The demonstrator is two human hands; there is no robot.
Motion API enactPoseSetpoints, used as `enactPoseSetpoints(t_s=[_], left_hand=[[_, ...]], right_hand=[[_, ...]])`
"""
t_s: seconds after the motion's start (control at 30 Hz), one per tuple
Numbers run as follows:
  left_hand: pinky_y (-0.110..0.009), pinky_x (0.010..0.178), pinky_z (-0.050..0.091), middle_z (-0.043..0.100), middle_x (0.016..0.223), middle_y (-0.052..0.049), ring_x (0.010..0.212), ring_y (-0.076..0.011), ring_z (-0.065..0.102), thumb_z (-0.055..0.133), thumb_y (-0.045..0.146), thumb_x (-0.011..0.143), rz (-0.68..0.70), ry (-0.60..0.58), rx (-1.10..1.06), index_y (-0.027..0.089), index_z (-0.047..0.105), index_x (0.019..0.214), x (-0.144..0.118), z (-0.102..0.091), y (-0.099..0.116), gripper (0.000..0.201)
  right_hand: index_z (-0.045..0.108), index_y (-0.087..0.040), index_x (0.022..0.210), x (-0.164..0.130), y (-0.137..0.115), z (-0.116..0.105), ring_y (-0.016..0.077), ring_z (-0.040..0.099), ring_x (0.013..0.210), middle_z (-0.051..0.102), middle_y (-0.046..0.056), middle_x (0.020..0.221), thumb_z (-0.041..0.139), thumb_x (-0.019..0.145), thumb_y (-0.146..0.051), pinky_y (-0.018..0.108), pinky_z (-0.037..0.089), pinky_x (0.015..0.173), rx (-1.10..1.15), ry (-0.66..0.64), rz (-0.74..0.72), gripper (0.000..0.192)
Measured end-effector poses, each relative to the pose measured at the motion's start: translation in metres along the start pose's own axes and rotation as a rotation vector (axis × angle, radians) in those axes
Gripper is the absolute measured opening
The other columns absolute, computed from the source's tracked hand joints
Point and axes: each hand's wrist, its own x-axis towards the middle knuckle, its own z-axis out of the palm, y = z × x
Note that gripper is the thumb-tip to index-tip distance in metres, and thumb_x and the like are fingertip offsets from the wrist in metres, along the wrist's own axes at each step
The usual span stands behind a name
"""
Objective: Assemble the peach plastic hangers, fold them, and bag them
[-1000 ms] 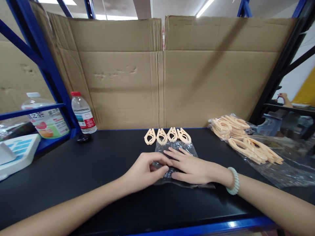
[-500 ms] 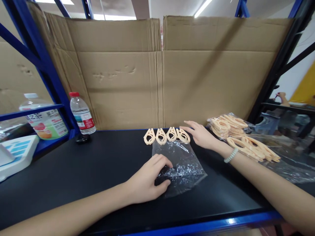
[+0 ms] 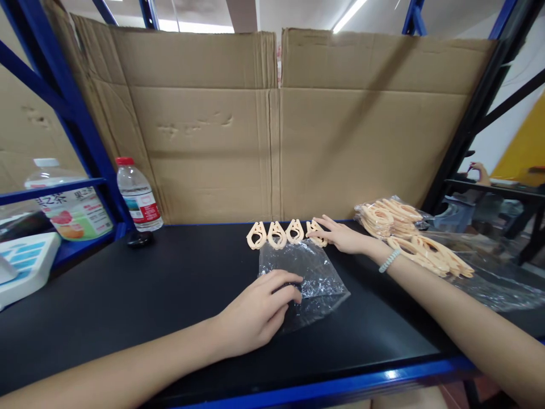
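Observation:
Four-shaped rows aside, several beige plastic folding hangers [image 3: 276,235] lie folded in a line at the table's back edge. My right hand [image 3: 340,234] has its thumb and fingers around the rightmost folding hanger [image 3: 317,233], partly covering it. Just in front of the line lies a flat clear plastic bag [image 3: 304,264], its upper edge close to the hangers. My left hand [image 3: 266,307] rests over the bag's lower left part, fingers loosely bent and apart, with nothing visibly held.
More beige hangers in clear plastic [image 3: 389,216] lie at the right, with loose ones [image 3: 430,255] in front. A red-capped water bottle [image 3: 138,196], a black round object [image 3: 140,239] and a white-and-blue device [image 3: 29,261] are at the left. Cardboard [image 3: 204,130] walls the back.
My right hand has moved left onto the rightmost hanger, which now sits slightly apart from its neighbour and more upright. My left hand's fingers have stretched and its thumb has drawn in.

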Motion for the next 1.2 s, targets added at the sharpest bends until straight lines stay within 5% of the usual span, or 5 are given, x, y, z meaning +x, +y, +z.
enactPoseSetpoints(t_s=[0.23,0.5,0.73,0.97,1.2], left_hand=[[-0.039,0.099,0.044,0.053,0.13,-0.009,0.119,-0.0212,0.049,0.04,0.001,0.081,0.03,-0.031,0.064,0.02,0.06,0.102,-0.001,-0.001,-0.001,0.034],[-0.045,0.102,0.042,0.049,0.138,-0.009,0.127,-0.0263,0.044,0.043,0.002,0.08,0.053,-0.074,0.148,0.022,0.06,0.117,-0.002,-0.001,-0.001,0.046],[-0.048,0.103,0.041,0.049,0.138,-0.01,0.128,-0.0281,0.043,0.043,0.005,0.084,0.068,-0.123,0.209,0.019,0.056,0.123,-0.002,-0.002,-0.001,0.044],[-0.049,0.104,0.04,0.047,0.14,-0.012,0.129,-0.0294,0.041,0.045,0.004,0.079,0.114,-0.138,0.244,0.017,0.057,0.116,-0.002,-0.003,0.001,0.041],[-0.046,0.101,0.043,0.048,0.139,-0.013,0.126,-0.0312,0.044,0.046,0.009,0.082,0.134,-0.127,0.37,0.012,0.06,0.107,-0.002,-0.002,0.004,0.029]], right_hand=[[0.04,-0.032,0.138,-0.007,-0.001,-0.008,0.0333,0.012,0.141,0.029,0.005,0.151,0.042,0.084,-0.011,0.061,0.023,0.105,0.069,-0.068,0.064,0.057],[0.054,-0.02,0.126,-0.015,0.001,-0.01,0.0253,0.06,0.097,0.057,0.014,0.111,0.043,0.09,-0.045,0.041,0.043,0.089,0.074,0.049,0.16,0.045],[0.045,-0.015,0.136,-0.032,0.012,-0.017,0.0271,0.052,0.117,0.053,0.014,0.131,0.052,0.078,-0.019,0.037,0.04,0.099,0.152,-0.094,0.171,0.058],[0.059,-0.016,0.12,-0.037,0.01,-0.028,0.0246,0.062,0.101,0.065,0.011,0.117,0.046,0.077,-0.014,0.035,0.049,0.087,0.165,-0.078,0.159,0.045],[0.069,-0.015,0.096,-0.036,0.022,-0.032,0.0231,0.064,0.088,0.07,0.011,0.094,0.038,0.088,-0.018,0.034,0.048,0.081,0.138,0.21,0.124,0.032]])
